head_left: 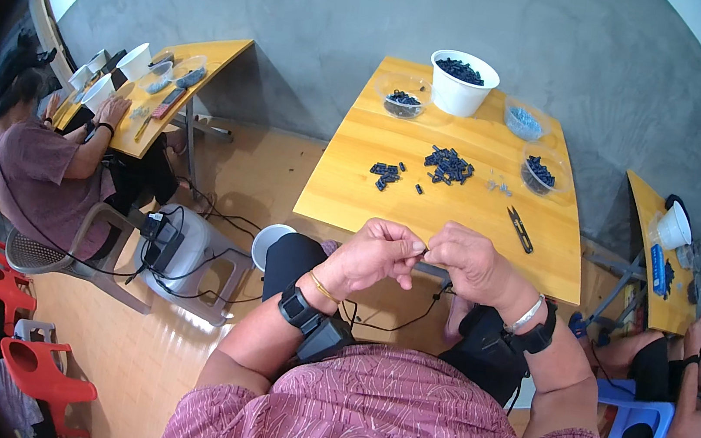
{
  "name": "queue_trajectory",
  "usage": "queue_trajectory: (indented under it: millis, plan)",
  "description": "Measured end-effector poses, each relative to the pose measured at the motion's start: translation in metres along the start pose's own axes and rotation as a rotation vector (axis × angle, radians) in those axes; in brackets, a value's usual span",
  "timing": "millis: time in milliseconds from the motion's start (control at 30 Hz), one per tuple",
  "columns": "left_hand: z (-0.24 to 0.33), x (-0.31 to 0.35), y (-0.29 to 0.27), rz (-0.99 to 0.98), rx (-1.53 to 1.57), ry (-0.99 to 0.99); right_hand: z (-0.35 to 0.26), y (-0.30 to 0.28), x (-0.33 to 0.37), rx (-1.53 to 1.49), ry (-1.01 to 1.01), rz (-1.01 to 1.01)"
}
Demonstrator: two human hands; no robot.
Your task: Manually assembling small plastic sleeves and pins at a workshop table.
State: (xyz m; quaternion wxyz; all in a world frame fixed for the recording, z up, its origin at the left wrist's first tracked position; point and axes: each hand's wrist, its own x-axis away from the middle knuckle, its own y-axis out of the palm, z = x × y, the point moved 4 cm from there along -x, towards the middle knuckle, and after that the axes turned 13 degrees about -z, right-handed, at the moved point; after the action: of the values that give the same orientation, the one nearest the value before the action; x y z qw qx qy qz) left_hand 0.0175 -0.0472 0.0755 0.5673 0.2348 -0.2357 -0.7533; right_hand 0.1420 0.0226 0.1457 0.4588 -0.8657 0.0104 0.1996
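Over the near edge of the wooden table (354, 193), my left hand (381, 253) and my right hand (468, 255) meet, fingertips pinched together. Between them shows a speck of a small dark piece (425, 251), mostly hidden by the fingers; its kind is too small to tell. Past my hands lie a larger pile of small dark-blue cylindrical pieces (449, 166) and a smaller pile of similar pieces (385, 175), with a single piece (419, 190) apart. Black thread snips (521, 230) rest right of my hands, near tiny pale clear bits (499, 186).
A white tub (462, 93) of dark pieces stands at the back. Clear bowls sit nearby: dark rings (403, 98), pale-blue bits (526, 121), dark pieces (540, 172). A white bucket (270, 244) is beside my left leg. People work at tables left (222, 54) and right (646, 203); cables cross the floor.
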Motion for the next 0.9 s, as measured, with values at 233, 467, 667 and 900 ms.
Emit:
queue_trajectory:
  millis: [233, 467, 667, 900]
  plan:
    - [-0.006, -0.003, -0.003, 0.118, -0.021, 0.055, 0.024, 0.006, 0.026, -0.397, 0.349, 0.343]
    - [-0.007, -0.007, -0.009, 0.182, -0.124, 0.038, 0.029, 0.011, 0.026, -0.247, 0.449, 0.252]
    - [-0.012, -0.022, -0.013, 0.242, -0.15, 0.037, 0.048, 0.018, 0.025, -0.131, 0.434, 0.283]
    - [-0.028, -0.053, -0.034, 0.318, -0.247, 0.131, 0.09, 0.04, 0.039, -0.116, 0.499, 0.515]
